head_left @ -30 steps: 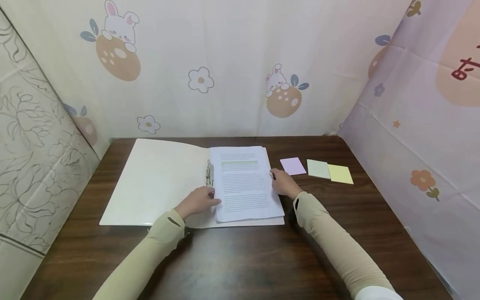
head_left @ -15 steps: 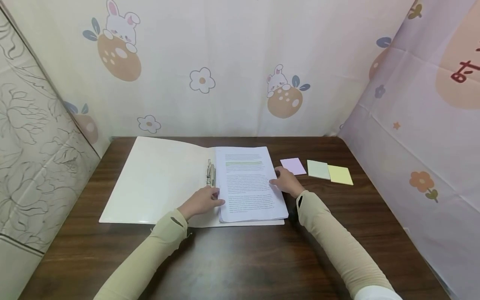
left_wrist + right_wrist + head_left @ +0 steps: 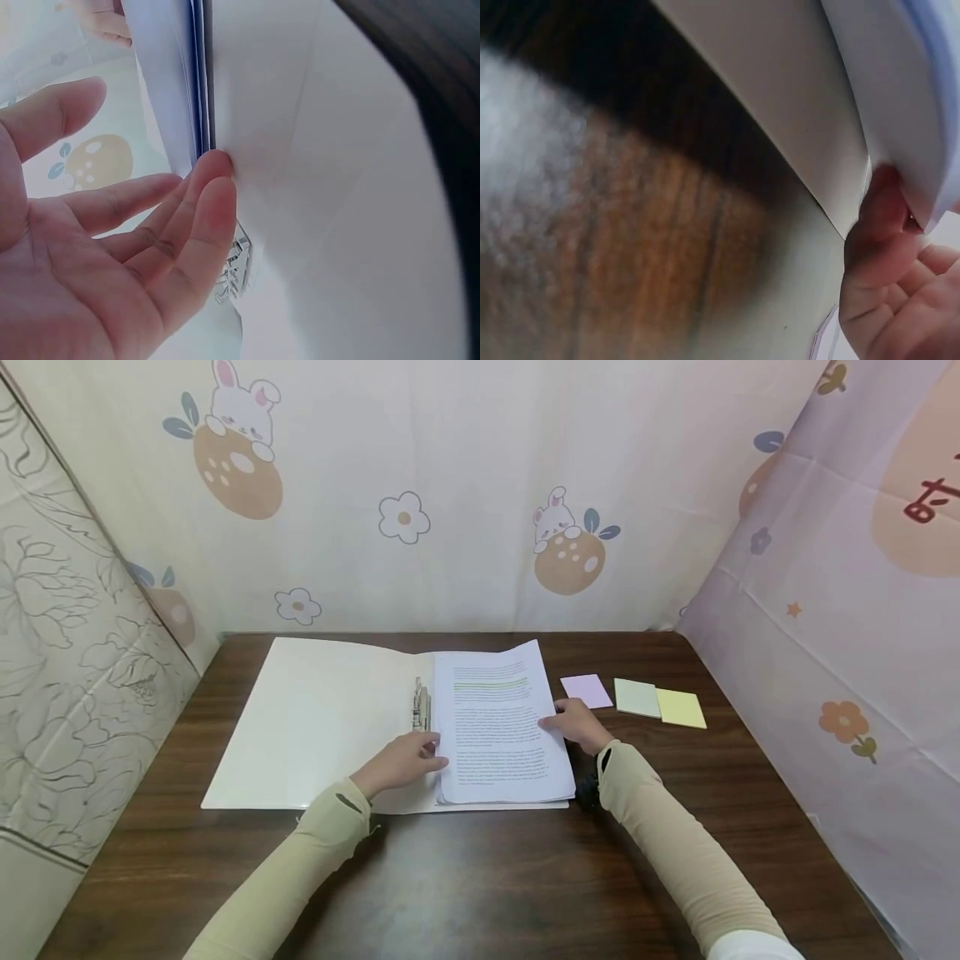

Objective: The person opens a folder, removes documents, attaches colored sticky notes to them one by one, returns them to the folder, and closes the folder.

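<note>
A white ring binder [image 3: 315, 727] lies spread flat on the dark wooden table, its metal clip mechanism [image 3: 421, 706] near the middle. Over its right cover sits a stack of printed paper [image 3: 495, 735] with green highlighted lines on the top sheet. My left hand [image 3: 401, 764] is at the stack's left edge; in the left wrist view its loosely bent fingertips touch that edge, thumb standing apart. At the right edge my right hand [image 3: 579, 727] pinches the stack, thumb on top and fingers beneath, as the right wrist view also shows.
Right of the binder lie a purple sticky note pad [image 3: 587, 692], a pale green one [image 3: 637, 698] and a yellow one [image 3: 681, 708]. Bare wooden tabletop [image 3: 465, 885] stretches in front. Patterned cloth curtains [image 3: 465, 485] stand behind and at the sides.
The stack has shifted slightly right, away from the clip, and its far right corner now lifts. My right hand has moved a little right, its thumb now over the paper.
</note>
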A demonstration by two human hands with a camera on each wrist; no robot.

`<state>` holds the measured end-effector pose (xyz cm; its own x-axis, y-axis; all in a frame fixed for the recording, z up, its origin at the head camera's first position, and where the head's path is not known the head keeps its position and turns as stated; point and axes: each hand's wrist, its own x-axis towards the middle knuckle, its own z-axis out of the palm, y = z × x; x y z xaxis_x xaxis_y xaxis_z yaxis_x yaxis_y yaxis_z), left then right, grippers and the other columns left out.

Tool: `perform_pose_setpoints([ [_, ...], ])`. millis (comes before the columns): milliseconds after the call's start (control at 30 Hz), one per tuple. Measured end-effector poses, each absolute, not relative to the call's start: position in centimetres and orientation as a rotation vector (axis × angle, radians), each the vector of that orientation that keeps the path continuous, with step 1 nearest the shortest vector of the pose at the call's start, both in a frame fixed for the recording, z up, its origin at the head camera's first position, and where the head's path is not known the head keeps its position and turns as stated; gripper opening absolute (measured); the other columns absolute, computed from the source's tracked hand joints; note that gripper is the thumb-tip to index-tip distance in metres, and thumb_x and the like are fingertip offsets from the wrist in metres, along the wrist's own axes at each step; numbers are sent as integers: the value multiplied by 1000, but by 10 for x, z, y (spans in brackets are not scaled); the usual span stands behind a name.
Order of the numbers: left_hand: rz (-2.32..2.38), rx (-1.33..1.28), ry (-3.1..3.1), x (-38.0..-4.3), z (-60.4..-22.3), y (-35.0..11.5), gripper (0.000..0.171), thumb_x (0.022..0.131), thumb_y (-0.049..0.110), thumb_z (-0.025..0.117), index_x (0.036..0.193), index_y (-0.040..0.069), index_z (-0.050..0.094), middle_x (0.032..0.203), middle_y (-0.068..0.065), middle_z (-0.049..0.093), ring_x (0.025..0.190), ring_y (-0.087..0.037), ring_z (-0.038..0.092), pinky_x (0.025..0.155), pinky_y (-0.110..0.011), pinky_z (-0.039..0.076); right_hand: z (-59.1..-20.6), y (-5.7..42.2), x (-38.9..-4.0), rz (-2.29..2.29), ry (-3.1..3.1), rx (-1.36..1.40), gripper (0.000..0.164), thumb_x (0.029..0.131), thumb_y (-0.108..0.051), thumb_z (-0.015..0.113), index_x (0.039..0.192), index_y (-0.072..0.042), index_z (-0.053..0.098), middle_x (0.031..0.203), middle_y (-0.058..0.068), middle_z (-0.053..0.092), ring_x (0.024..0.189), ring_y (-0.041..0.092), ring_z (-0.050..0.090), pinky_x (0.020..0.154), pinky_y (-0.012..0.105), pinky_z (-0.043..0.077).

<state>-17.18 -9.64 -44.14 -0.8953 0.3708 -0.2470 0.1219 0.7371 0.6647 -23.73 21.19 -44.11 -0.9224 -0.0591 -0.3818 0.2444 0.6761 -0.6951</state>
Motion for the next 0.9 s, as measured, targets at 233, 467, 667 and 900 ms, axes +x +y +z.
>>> perform_pose_setpoints([
  [233, 954, 326, 2570, -172, -436, -104, 56, 94, 28, 61, 140, -2, 48, 128, -20, 62, 116, -35, 61, 94, -46, 51, -444, 214, -238, -1141, 2507, 128, 37, 95, -14, 56, 126, 6, 55, 108, 18, 65, 83, 19, 57, 67, 26, 43],
  [467, 910, 301, 2629, -179, -427, -122, 56, 97, 31, 57, 142, 0, 46, 131, -22, 59, 116, -35, 60, 89, -45, 53, -445, 217, -237, -1143, 2500, 119, 33, 95, -14, 55, 122, 5, 58, 102, 16, 67, 78, 18, 57, 65, 26, 45],
  [667, 872, 228, 2690, -187, -417, -147, 55, 98, 32, 54, 141, -2, 46, 133, -24, 57, 119, -38, 58, 93, -49, 50, -447, 217, -237, -1156, 2486, 104, 26, 94, -12, 56, 113, 5, 61, 94, 14, 69, 72, 15, 60, 60, 27, 47],
  [900, 835, 145, 2747, -193, -409, -182, 56, 99, 33, 51, 141, -3, 44, 137, -28, 52, 122, -43, 54, 96, -53, 48, -447, 218, -235, -1172, 2469, 125, 29, 94, -12, 56, 117, 5, 60, 99, 16, 69, 76, 17, 61, 62, 26, 48],
])
